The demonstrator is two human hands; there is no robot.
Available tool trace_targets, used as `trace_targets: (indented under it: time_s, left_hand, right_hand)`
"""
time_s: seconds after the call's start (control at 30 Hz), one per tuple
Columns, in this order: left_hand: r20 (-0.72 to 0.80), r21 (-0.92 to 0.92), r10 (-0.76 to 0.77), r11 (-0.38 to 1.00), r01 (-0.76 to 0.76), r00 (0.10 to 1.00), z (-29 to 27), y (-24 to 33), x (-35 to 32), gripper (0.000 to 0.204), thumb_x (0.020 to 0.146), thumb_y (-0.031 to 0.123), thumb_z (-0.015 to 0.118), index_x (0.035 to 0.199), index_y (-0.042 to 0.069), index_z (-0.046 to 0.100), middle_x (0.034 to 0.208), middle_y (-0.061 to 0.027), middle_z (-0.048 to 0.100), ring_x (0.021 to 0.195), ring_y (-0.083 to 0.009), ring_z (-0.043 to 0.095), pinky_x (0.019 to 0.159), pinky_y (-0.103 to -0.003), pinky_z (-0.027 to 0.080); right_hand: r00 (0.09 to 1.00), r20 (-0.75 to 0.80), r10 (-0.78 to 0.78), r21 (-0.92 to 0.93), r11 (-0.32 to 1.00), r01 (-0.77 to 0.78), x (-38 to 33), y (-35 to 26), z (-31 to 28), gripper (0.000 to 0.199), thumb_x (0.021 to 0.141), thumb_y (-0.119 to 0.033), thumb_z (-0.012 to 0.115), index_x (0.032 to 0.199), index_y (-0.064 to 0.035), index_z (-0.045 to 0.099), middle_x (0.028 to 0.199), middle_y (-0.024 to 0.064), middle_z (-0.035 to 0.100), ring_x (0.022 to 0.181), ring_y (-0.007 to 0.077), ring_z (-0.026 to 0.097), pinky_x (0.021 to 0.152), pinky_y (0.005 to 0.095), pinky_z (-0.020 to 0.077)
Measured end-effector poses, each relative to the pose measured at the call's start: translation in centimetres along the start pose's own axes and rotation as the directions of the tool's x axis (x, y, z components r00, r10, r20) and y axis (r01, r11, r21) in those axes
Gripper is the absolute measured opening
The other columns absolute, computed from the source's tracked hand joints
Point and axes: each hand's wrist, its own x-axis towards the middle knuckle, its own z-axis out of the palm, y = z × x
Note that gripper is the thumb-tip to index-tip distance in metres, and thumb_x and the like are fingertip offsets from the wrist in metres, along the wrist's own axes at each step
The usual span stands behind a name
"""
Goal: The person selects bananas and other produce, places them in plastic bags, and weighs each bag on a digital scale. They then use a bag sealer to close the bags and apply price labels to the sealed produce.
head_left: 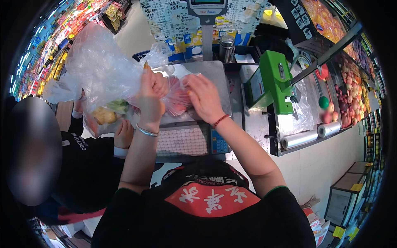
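My left hand [153, 87] is closed in a fist round the gathered neck of a clear plastic bag. Between my hands lies the bag's full end, a plastic bag of red-pink contents [177, 99] whose kind I cannot make out, on the metal pan of a weighing scale [216, 78]. My right hand [204, 98] curls its fingers over that bag's right side. Left of my left wrist, a large clear plastic bag [103, 62] bulges upward; yellowish, potato-like produce [104, 115] and green vegetables show in its lower part. Another person's hand [124, 134] is beside it.
The scale's blue keypad [220, 141] faces me, and its display [207, 8] stands on a post behind. To the right are a green bag-sealing machine [269, 82], plastic bag rolls [300, 139] and a fruit display [355, 95]. A steel flask [226, 48] stands behind the scale.
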Motion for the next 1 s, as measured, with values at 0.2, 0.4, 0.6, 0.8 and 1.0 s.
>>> trace_targets:
  time_s: [0.2,0.4,0.6,0.8,1.0]
  left_hand:
    - [0.14,0.016,-0.057,0.998,0.055,0.988,3.7,0.9,-0.1,0.046,0.103,0.039,0.034,0.065,0.015,0.028,0.055,0.0042,0.024,0.048,-0.0065,0.018,0.045,-0.024,0.017]
    - [0.565,0.469,-0.182,0.873,-0.132,0.805,10.6,-0.7,-3.7,0.025,0.1,0.028,0.047,0.094,0.004,0.052,0.085,-0.0062,0.05,0.077,-0.0145,0.048,0.071,-0.025,0.039]
    - [0.684,0.594,-0.343,0.774,-0.219,0.644,15.0,-6.4,-7.6,0.032,0.098,0.029,0.053,0.114,0.003,0.064,0.11,-0.0087,0.064,0.097,-0.0103,0.06,0.084,-0.027,0.048]
    - [0.42,0.81,-0.816,0.534,0.241,0.397,21.7,-12.2,-5.5,0.032,0.096,0.034,0.055,0.096,0.004,0.065,0.074,-0.0037,0.064,0.061,-0.0121,0.058,0.055,-0.027,0.045]
    - [0.339,0.283,-0.821,0.555,0.782,0.46,25.5,-17.4,-6.4,0.036,0.097,0.026,0.053,0.117,-0.004,0.05,0.097,-0.0178,0.064,0.083,-0.0206,0.064,0.068,-0.03,0.051]
  right_hand:
    - [0.999,0.048,-0.011,0.201,0.98,0.001,-1.1,-2.9,-3.9,0.055,0.093,-0.035,0.051,0.136,-0.0008,0.045,0.141,0.0192,0.043,0.133,0.0365,0.036,0.11,0.0458,0.027]
    - [0.973,0.215,0.084,0.37,0.915,-0.161,-2.6,-6.9,-11.5,0.072,0.076,-0.026,0.07,0.135,0.0023,0.039,0.138,0.024,0.042,0.129,0.0379,0.04,0.11,0.0428,0.0277]
    - [0.918,0.14,0.372,0.623,0.688,-0.373,-9.3,-5.1,-17.7,0.018,0.091,-0.007,0.047,0.101,0.0002,0.06,0.097,0.0051,0.063,0.089,0.0147,0.057,0.083,0.0291,0.0457]
    - [0.78,0.134,0.611,0.509,0.633,-0.583,-15.0,2.1,-23.9,0.027,0.101,-0.014,0.039,0.105,0.0001,0.061,0.084,0.0052,0.065,0.078,0.0126,0.061,0.076,0.0281,0.0491]
    - [0.657,0.278,0.7,0.623,0.389,-0.678,-14.9,8.8,-29.3,0.026,0.098,-0.015,0.043,0.101,0.0034,0.061,0.088,0.0077,0.066,0.082,0.015,0.062,0.082,0.0282,0.048]
